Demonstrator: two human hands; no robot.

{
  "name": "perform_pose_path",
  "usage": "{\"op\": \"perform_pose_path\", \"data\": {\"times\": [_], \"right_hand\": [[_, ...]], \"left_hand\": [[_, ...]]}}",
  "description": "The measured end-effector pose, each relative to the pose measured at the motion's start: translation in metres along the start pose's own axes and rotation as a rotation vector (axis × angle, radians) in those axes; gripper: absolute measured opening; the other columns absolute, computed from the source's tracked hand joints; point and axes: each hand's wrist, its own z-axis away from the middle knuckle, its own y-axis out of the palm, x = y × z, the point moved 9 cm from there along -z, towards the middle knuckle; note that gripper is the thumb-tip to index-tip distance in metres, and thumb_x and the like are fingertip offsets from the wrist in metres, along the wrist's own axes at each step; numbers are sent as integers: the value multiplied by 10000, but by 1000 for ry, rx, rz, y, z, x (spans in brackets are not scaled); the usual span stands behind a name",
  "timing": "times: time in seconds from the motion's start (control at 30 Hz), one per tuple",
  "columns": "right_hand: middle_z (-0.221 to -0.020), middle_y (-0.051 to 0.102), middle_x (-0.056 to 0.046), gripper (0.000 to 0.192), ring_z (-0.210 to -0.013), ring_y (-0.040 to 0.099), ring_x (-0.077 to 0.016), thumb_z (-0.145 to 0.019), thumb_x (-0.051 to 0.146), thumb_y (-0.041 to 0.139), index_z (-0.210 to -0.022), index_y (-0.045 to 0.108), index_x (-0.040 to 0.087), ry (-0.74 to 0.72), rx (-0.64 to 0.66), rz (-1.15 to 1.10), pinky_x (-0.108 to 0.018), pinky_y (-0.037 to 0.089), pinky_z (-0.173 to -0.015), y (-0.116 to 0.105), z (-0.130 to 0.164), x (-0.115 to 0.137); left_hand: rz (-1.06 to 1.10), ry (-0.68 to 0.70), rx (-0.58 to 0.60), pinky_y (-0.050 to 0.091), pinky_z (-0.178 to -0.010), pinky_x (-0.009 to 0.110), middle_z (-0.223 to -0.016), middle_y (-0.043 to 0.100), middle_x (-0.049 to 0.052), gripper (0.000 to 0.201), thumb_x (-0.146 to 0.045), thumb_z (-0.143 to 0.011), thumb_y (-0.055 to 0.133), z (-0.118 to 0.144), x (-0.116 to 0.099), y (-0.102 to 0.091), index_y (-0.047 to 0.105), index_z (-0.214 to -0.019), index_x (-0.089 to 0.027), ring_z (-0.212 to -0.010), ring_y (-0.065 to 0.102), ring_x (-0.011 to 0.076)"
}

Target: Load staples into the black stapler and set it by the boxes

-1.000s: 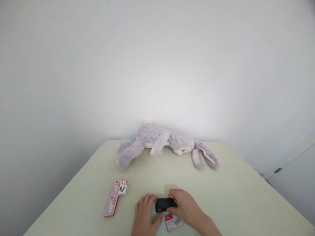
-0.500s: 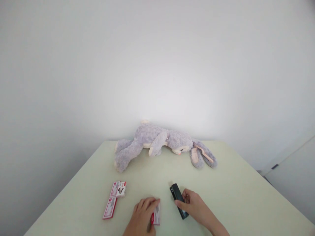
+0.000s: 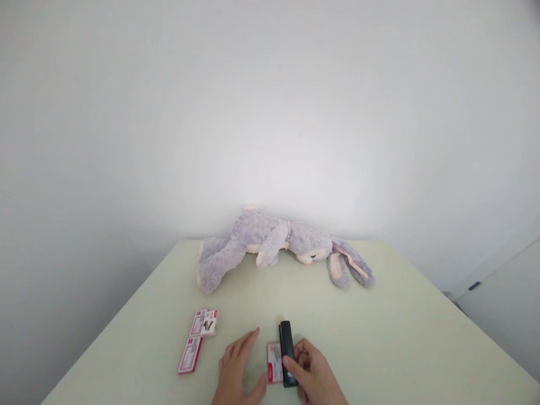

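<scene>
A black stapler [image 3: 287, 351] stands nearly straight, pointing away from me, with my right hand [image 3: 313, 372] gripping its near half from the right. Close against the stapler's left side lies a small red and white box [image 3: 274, 363] with a grey picture on it. My left hand [image 3: 239, 367] is just left of that box, thumb and fingers apart and nothing between them. The thumb tip is at the box's lower left edge; whether it touches I cannot tell.
Further left lie two flat red and white boxes [image 3: 189, 355], end to end, and a small white box [image 3: 210, 323] with a clip picture beside the upper one. A grey plush rabbit [image 3: 257, 228] lies on its side along the table's back edge, by the wall.
My right hand has brought the stapler left and turned it straighter, up against the box. My left hand has come off the box, uncovering it, and its fingers have spread.
</scene>
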Motion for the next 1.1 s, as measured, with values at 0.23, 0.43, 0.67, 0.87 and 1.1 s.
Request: {"op": "perform_pose_path", "data": {"times": [0.23,0.43,0.67,0.87,1.1], "right_hand": [[-582,476,124,616,-291,352,-41,-756,833,627,-851,457,248,-6,12,5,-191,245,-264,0,-1,-6],[-578,479,132,607,-283,378,-43,-766,817,637,-861,444,249,11,19,-17,-183,259,-271,2,-3,-12],[-568,481,126,625,-290,393,-54,-758,841,616,-866,449,249,-6,22,12,-187,253,-264,1,-2,-7],[-563,483,125,610,-287,380,-53,-763,826,627,-855,446,250,-13,41,-15,-186,256,-269,2,-2,-4],[-569,502,107,622,-326,375,-47,-727,834,651,-841,470,250,-4,7,-12,-185,249,-320,-1,0,-4]], "left_hand": [[-307,-775,-392,447,-951,666,-1339,572,141,710,-634,-897,445,61,121,-100,381,-1497,-260,-1198,536,446],[-233,-383,70,465,-1013,497,-1227,649,95,680,-521,-856,532,44,93,-58,472,-1496,-299,-1182,599,327],[-73,-227,225,396,-1156,405,-1382,609,80,646,-372,-706,701,24,42,-29,623,-1338,-264,-1331,540,297],[6,83,188,428,-1062,388,-1302,633,47,597,-316,-651,766,-17,-54,-16,643,-1235,-315,-1218,554,286],[38,125,265,439,-991,401,-1200,641,55,601,-320,-581,831,-22,-77,16,641,-1149,-266,-1115,555,287]]}}
